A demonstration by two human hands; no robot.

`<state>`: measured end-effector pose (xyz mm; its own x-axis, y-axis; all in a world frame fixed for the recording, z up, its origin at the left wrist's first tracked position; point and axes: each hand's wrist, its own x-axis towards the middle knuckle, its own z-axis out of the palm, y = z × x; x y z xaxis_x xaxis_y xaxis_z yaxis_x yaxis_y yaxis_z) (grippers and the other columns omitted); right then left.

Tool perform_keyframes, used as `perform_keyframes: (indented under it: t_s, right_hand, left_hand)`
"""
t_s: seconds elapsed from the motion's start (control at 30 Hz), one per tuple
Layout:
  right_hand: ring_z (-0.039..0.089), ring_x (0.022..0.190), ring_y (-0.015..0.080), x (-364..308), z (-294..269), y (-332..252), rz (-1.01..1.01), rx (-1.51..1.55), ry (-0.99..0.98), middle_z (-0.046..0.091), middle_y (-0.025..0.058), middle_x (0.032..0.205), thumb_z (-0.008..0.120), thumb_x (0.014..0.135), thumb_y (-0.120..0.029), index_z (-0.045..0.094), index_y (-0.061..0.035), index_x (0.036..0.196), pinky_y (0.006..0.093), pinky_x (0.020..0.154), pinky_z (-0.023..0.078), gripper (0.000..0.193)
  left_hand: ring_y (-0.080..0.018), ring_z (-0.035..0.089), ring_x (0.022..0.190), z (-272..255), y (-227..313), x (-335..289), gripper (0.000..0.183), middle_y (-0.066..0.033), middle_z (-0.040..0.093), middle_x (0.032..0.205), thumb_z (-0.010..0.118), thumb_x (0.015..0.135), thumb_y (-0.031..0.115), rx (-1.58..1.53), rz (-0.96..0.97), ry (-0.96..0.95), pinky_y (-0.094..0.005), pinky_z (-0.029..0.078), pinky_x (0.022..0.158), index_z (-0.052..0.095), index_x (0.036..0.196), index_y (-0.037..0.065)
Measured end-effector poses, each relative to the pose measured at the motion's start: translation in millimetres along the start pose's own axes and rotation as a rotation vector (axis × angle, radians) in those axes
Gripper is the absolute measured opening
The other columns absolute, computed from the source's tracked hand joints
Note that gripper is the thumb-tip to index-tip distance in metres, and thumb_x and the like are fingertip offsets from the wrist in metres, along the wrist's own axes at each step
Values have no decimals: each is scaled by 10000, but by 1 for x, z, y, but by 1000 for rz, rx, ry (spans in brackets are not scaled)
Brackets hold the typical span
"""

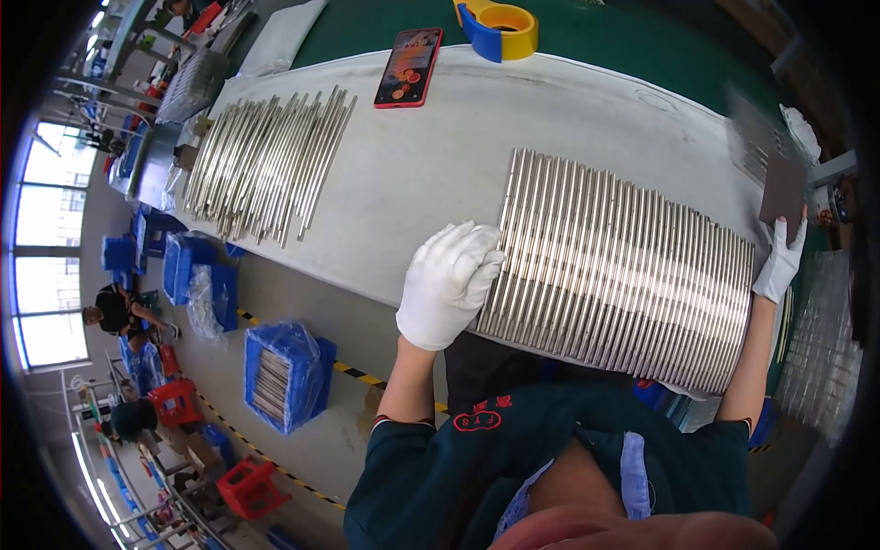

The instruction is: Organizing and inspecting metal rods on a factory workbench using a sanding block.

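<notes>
A row of shiny metal rods lies side by side on the white tabletop before me. My left hand, in a white glove, is at the row's left edge, its fingers curled together against the end rod. Whether they grip anything is hidden. My right hand, also gloved, is beyond the row's right end. Its fingers hold the lower edge of a dark brown flat sheet; I cannot tell the sheet's material. A looser bunch of thin metal rods rests at the table's far left.
A red-edged phone and a yellow and blue tape dispenser lie along the far side of the white tabletop. On the floor to the left stands a blue crate lined with plastic, holding rods. A seated person is farther off.
</notes>
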<state>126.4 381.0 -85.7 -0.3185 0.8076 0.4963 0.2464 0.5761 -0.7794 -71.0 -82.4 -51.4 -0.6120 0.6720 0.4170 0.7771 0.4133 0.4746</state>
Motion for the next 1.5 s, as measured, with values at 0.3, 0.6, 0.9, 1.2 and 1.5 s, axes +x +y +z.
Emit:
perform_keyframes:
  t_s: [0.3, 0.6, 0.9, 1.2, 1.5]
  right_hand:
    - [465, 1322, 195, 2, 3, -1, 13, 61, -7, 477, 88, 1474, 637, 973, -215, 433, -65, 1477, 306, 1108, 356, 565]
    - [477, 1309, 186, 4, 7, -1, -25, 74, 8, 487, 92, 1470, 658, 956, -246, 455, -65, 1466, 296, 1107, 351, 578]
    - [486, 1301, 191, 7, 8, 6, -59, 105, 9, 502, 92, 1461, 669, 948, -282, 481, -111, 1460, 290, 1083, 367, 572]
    - [513, 1274, 202, 5, 8, 3, -34, 107, -5, 525, 102, 1442, 665, 949, -292, 485, -134, 1461, 290, 1073, 376, 565]
    - [507, 1283, 199, 3, 8, -3, -39, 107, -16, 509, 101, 1455, 655, 956, -261, 471, -125, 1469, 293, 1083, 376, 562]
  left_hand:
    - [-306, 676, 983, 11, -12, -13, 164, -70, 708, 1024, 666, 916, 170, 19, 44, 228, -417, 526, 843, 660, 1049, 75]
    - [-305, 698, 955, 10, -12, -22, 114, -65, 740, 973, 641, 937, 135, -70, -25, 369, -392, 536, 823, 684, 998, 49]
    - [-411, 510, 1257, 14, 28, -41, 900, -193, 548, 1361, 529, 777, 761, 184, 131, -172, -567, 316, 1101, 538, 1336, 55]
    - [-421, 484, 1279, 14, 44, -47, 937, -209, 529, 1369, 556, 758, 760, 173, 115, -181, -612, 302, 1075, 515, 1346, 32]
    - [-393, 524, 1247, 5, 29, -46, 925, -169, 544, 1356, 627, 718, 726, 215, 92, -192, -641, 293, 1062, 518, 1359, 68]
